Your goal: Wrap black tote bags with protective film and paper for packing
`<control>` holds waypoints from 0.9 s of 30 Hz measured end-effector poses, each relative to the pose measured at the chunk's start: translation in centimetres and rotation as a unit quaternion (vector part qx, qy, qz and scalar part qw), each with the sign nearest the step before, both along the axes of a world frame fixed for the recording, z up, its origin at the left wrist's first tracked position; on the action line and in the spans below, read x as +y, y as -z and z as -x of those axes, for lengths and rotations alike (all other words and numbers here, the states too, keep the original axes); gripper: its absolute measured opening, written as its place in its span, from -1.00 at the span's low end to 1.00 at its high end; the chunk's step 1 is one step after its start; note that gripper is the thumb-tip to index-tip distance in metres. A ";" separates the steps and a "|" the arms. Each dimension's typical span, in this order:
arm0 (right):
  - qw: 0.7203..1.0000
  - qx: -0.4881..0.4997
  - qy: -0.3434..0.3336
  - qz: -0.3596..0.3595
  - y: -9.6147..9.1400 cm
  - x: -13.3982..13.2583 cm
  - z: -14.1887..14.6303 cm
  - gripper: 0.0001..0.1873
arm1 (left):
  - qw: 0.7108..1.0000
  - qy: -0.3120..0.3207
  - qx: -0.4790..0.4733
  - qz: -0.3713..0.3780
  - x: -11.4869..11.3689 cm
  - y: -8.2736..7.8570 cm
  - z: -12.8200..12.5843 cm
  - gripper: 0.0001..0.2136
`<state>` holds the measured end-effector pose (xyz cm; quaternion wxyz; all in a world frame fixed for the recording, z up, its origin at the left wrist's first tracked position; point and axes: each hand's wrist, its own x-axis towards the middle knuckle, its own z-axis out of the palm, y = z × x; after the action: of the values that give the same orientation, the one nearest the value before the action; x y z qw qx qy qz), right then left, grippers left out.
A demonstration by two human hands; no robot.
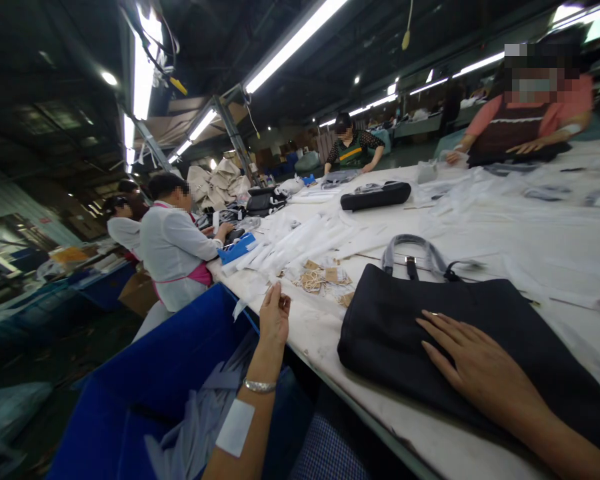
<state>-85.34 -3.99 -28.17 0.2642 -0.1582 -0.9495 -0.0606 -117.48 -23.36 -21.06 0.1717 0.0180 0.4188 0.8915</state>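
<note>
A black handbag (430,320) lies flat on the white table in front of me, its wrapped handle (415,243) pointing away. My right hand (473,353) rests on the bag with the fingers stretched out. Over the table's near edge, my left hand (276,317) is raised with its fingers curled together. Whatever it may pinch is too small to make out. Just beyond it is a loose pile of brown tags (320,277) with white strings.
A deep blue bin (145,373) holding pale strips stands below the table's left edge. Clear plastic wrapping covers much of the white table (325,347). Another black bag (375,197) lies farther back. Co-workers handle items along the left, far and right sides.
</note>
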 end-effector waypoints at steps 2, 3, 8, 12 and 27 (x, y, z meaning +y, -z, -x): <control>1.000 0.006 -0.002 -0.001 0.1 0.1 0.1 -0.44 | 1.000 -0.018 0.004 0.005 -0.3 -0.2 0.7 -0.93; 1.000 0.008 -0.002 -0.001 0.1 0.1 0.1 -0.44 | 1.000 -0.025 0.004 0.009 -0.3 -0.1 0.9 -0.94; 1.000 0.008 -0.003 -0.009 -0.1 0.0 0.0 -0.44 | 0.998 -0.057 -0.008 0.017 -0.4 1.3 1.5 -0.92; 1.000 -0.002 0.001 -0.009 0.0 0.1 -0.1 -0.44 | 0.999 -0.055 0.002 0.000 -1.0 1.3 2.5 -0.91; 0.998 0.039 -0.028 -0.035 0.7 0.8 0.0 -0.45 | 0.933 0.069 0.225 0.271 -2.5 -1.8 6.4 -0.73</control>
<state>-85.34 -3.24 -28.92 0.3084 -0.1248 -0.9396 -0.0805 -123.92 -25.83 -19.29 0.1322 0.1995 0.6698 0.7029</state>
